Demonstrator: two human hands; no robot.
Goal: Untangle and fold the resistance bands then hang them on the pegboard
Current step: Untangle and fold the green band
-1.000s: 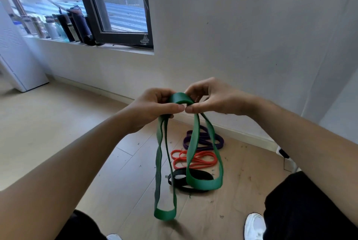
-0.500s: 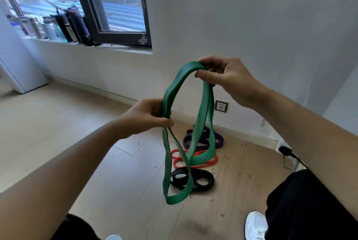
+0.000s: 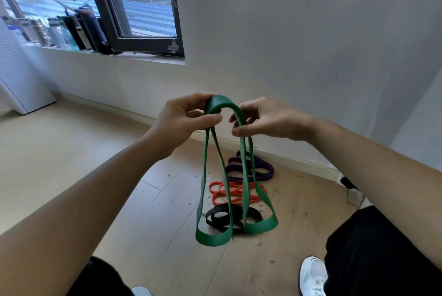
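Note:
A green resistance band arches between my two hands at chest height. Its doubled strands hang down into two loops that end just above the floor. My left hand pinches the left side of the arch between thumb and fingers. My right hand pinches the right side with curled fingers. On the wooden floor behind the hanging loops lie a purple band, an orange band and a black band, each in a loose coil. No pegboard is in view.
A white wall with a baseboard runs behind the bands. A window sill at the upper left holds several bottles. A white cabinet stands at the far left. My white shoe and dark trousers are at the lower right.
My right hand came down from its raised position and now meets my left hand at the same height. The green band now hangs folded in two even loops.

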